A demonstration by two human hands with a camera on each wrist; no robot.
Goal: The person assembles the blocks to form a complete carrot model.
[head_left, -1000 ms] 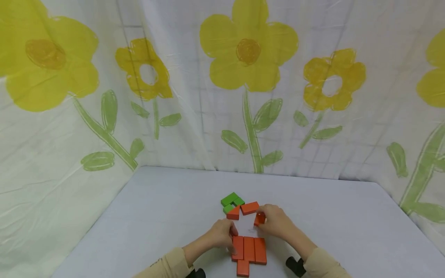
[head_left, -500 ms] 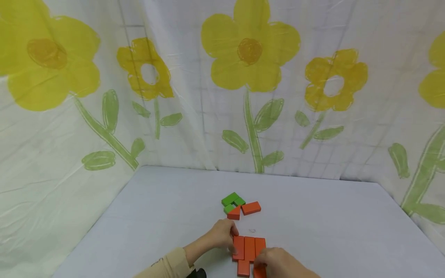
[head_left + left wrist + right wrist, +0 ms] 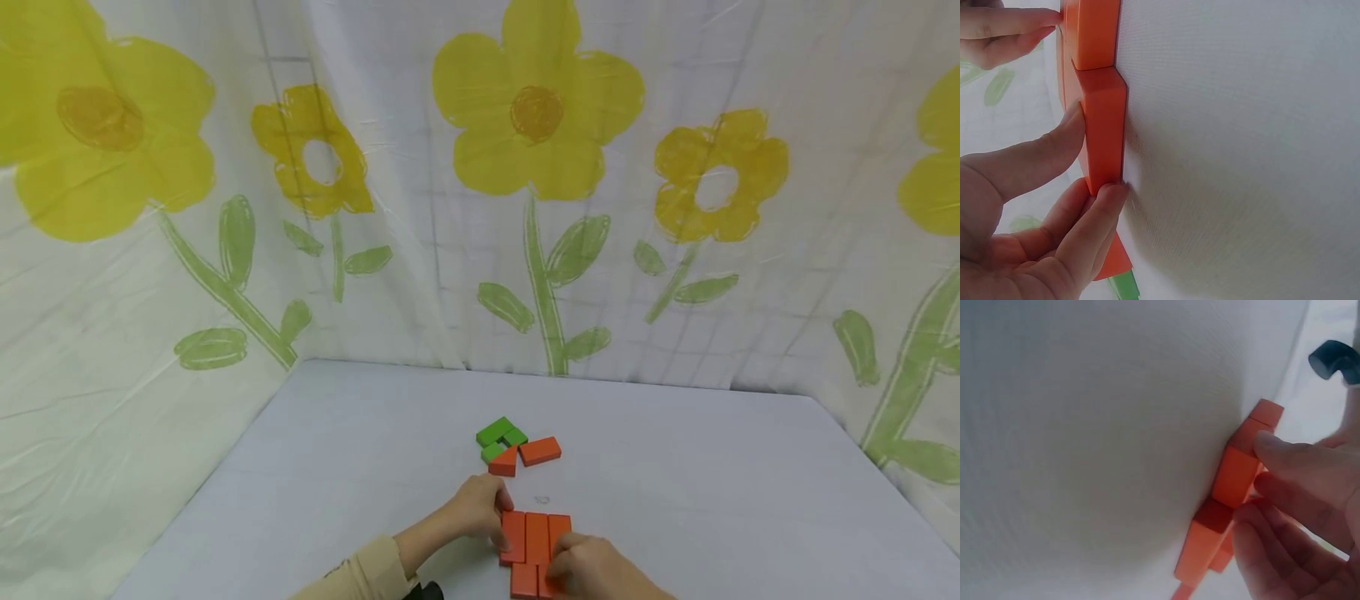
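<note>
While both hands work at the near edge of the pale table (image 3: 360,442), a row of three upright orange blocks (image 3: 536,537) lies flat there, side by side and touching; the left hand (image 3: 476,506) grips the row's left block, thumb on its top face and fingers curled against its outer side; the right hand (image 3: 592,568), just right of and nearer than the row, pinches a small orange block (image 3: 546,583) and presses it beside another short orange block (image 3: 524,580) under the row; beyond the row lie a loose orange block (image 3: 540,451) and an orange wedge (image 3: 505,461), touching a cluster of green blocks (image 3: 500,437); behind the row hangs a flower-printed sheet (image 3: 536,125).
</note>
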